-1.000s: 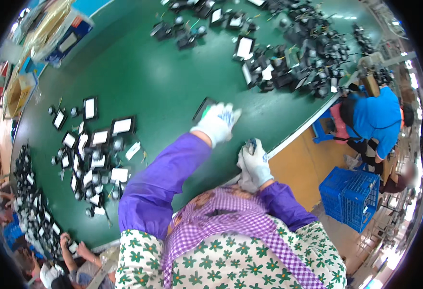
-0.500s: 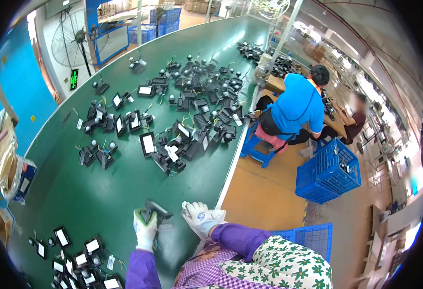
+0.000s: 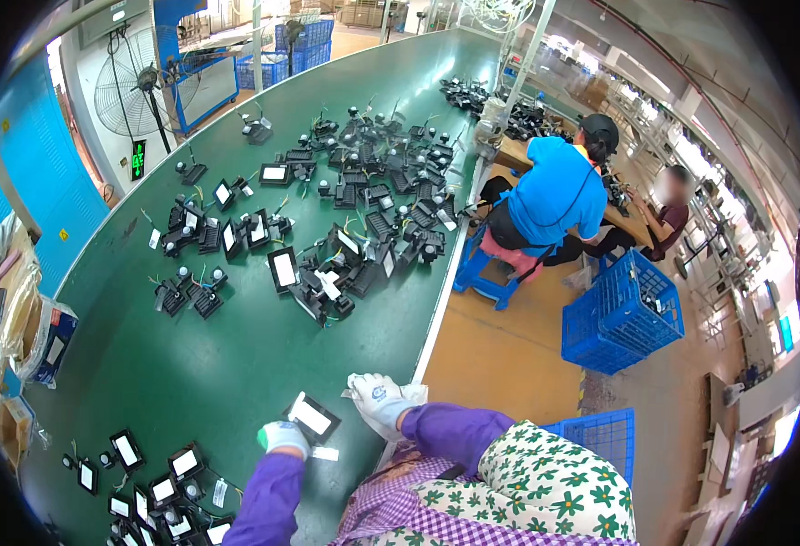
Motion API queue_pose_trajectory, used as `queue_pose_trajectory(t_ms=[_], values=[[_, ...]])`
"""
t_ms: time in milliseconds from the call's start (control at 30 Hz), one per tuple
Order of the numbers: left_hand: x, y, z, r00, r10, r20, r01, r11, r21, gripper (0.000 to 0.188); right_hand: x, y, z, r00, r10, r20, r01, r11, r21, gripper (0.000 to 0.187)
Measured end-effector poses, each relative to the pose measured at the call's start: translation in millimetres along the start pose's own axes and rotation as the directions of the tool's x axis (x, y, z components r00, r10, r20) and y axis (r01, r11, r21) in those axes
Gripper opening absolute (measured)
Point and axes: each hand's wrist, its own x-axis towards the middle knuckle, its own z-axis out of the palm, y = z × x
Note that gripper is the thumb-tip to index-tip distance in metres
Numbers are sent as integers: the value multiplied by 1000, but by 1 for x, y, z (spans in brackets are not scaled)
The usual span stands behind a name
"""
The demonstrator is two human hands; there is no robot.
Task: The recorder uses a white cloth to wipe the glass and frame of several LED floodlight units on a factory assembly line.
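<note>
Head view: a black floodlight [image 3: 310,418] with a white panel is being gripped at its near corner by the gloved left hand [image 3: 283,438], long axis slanting away to the right. The right hand [image 3: 380,400] is resting just right of it, loosely curled on white cloth [image 3: 411,392]. A white label [image 3: 324,452] is lying just below the floodlight; a green sign [image 3: 137,158] is glowing far beyond it.

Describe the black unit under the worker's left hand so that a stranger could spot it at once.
Start at the long green table and follow its near edge to the two white-gloved hands. The black flat unit with a white panel lies just right of the left hand, which touches it. Unlike the clustered units further left, it lies alone, beside a small white slip.
</note>
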Motion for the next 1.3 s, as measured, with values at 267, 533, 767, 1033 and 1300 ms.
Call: queue_pose_trajectory(t_ms=[267,533,767,1033,1300], values=[[-16,-29,41,919,337,-204,-385,664,-641,64,0,-2,0,990,115,82,-132,959,250,25],[-53,11,90,967,-150,-207,-255,-536,-805,34,37,86,33,971,121,-209,-39,934,356,28],[-60,31,119,986,-159,-41,-137,-658,-741,36,28,-12,-16,988,-43,-151,1,964,-265,26],[-51,16,109,970,-11,-242,-165,-764,-624,60,27,-17,20,985,-174,-6,173,981,-85,32],[-35,56,129,941,-274,-199,-338,-742,-578,73,2,-85,21,932,-207,296,228,973,-36,32]])
